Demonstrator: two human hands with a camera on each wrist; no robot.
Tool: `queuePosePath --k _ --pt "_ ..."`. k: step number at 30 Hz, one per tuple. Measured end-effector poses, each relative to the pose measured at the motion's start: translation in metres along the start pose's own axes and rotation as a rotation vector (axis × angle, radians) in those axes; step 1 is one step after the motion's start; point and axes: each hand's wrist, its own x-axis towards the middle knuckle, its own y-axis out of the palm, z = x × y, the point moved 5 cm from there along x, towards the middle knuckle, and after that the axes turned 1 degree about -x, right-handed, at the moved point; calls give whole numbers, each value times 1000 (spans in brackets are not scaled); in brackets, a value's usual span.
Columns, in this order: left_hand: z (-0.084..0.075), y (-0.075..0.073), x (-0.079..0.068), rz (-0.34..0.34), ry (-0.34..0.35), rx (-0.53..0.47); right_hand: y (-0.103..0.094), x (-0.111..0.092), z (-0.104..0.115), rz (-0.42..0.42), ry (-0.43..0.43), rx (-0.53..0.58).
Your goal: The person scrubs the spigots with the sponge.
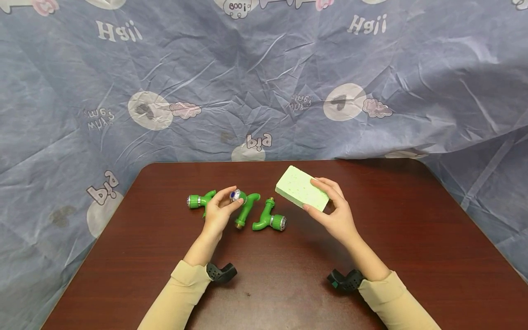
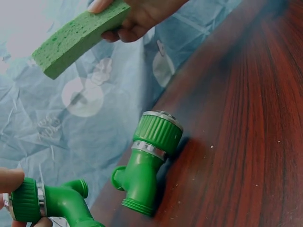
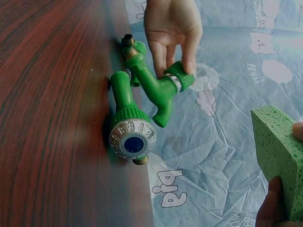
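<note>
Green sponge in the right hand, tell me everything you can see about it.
The sponge is a rectangular block, pale green in the head view, darker in the wrist views. Its surface is pitted with small holes, like porous foam. The right hand grips one end between thumb and fingers, holding it tilted above the table, right of the nearest green tap. Nothing else visibly touches it.
</note>
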Motion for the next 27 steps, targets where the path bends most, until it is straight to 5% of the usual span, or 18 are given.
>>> queuePosePath --k 11,27 --pt "25 -7 6 20 -112 -52 -1 0 -3 -1 15 5" --pt "39 -16 11 -82 -114 183 0 0 -4 12 58 -4"
